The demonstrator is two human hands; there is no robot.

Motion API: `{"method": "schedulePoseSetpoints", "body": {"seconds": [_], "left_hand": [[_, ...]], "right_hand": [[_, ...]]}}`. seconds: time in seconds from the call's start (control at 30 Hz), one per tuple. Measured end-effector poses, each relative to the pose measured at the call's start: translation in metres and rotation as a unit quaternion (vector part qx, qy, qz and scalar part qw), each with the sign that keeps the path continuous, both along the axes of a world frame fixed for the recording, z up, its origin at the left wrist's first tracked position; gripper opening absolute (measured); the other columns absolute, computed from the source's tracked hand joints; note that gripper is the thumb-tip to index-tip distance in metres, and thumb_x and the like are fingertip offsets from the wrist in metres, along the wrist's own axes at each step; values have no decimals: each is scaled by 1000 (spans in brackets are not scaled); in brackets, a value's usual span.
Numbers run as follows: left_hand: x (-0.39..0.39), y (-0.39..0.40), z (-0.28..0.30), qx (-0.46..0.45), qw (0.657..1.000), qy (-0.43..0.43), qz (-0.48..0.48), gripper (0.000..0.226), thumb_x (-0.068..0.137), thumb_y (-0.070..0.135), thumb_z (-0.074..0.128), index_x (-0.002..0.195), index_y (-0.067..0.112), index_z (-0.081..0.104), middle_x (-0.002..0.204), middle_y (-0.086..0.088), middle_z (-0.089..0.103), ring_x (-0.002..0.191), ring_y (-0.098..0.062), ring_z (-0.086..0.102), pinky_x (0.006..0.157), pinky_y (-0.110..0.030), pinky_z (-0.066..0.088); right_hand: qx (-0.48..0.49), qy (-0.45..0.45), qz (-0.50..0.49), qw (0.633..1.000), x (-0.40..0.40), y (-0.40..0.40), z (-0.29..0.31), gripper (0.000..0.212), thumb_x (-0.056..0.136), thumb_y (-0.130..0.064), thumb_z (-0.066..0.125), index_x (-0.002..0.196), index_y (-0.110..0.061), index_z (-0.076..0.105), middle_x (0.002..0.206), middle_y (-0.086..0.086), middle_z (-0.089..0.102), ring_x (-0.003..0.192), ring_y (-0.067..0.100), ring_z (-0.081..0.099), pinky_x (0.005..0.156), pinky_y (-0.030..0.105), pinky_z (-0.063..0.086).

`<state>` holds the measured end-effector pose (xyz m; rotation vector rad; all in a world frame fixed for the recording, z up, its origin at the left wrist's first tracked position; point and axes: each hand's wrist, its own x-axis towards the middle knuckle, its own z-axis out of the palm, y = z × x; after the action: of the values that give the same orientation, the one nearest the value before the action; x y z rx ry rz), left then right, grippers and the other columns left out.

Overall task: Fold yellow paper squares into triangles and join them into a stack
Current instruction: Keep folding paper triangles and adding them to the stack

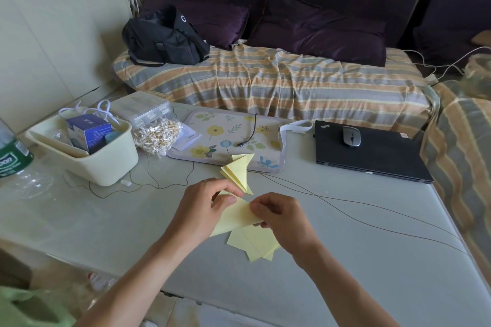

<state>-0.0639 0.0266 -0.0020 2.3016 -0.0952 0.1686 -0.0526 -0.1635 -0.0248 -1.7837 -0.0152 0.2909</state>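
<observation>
Pale grey and glossy, the bench (345, 260) stands in front of a sofa (292, 79) draped in a striped orange, yellow and grey cover, with dark purple cushions (318, 29) and a black bag (164, 40) on it.

Near the middle of the bench both hands work a yellow paper sheet (239, 216). It is pale lemon, matte, and already creased into a flat folded shape with a long straight lower edge that slants down to the left. The left hand (204, 210) has its grip pinched on the sheet's upper left part, thumb on top and the fingers curled above it. The right hand (281, 218) pinches the sheet's right end, fingertips curled onto the fold.

Just under the hands, flat on the bench, lie loose yellow squares (255, 244), overlapping at different angles with their corners fanned out. Just beyond the hands sits a stack of folded triangles (237, 171), nested together, its points sticking up and toward the back, one tip reaching over the edge of a floral mat (225, 138).

To the left stands a cream bin (106, 164) that holds a blue box, with a bag of cotton swabs (156, 138) beside it. To the right lies a closed black laptop (372, 156) with a grey mouse (352, 136) on top. Thin dark cords trail across the bench.
</observation>
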Motion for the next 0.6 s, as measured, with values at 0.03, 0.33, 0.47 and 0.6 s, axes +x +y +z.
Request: {"method": "schedulePoseSetpoints", "body": {"seconds": [0.03,0.33,0.47,0.6], "left_hand": [[0,0,0,0,1000,0,1,16,92,23,70,88,38,74,72,0,68,68,-18,58,70,-37,49],[-7,-7,10,25,999,-9,-24,10,88,18,76,86,28,78,80,22,69,66,14,53,60,-7,35],[-5,-6,8,21,999,-13,-25,10,88,17,78,86,27,80,83,20,72,67,16,54,61,-6,36],[-3,-5,5,-8,1000,-3,-4,12,87,20,79,83,32,80,79,23,73,59,-5,52,56,-14,37]], "right_hand": [[-7,-3,-1,1000,0,0,0,14,94,-17,66,83,-18,75,78,13,72,65,15,56,68,27,48],[-80,-65,-3,995,-3,0,2,17,92,-21,66,76,-22,70,68,-4,68,59,2,55,57,14,41],[-81,-72,-1,994,-4,0,2,16,92,-21,67,77,-21,71,70,-3,69,60,2,57,58,15,43],[-80,-73,0,994,-4,-2,4,14,92,-20,67,79,-20,71,71,-5,69,60,0,58,59,13,44]]}}
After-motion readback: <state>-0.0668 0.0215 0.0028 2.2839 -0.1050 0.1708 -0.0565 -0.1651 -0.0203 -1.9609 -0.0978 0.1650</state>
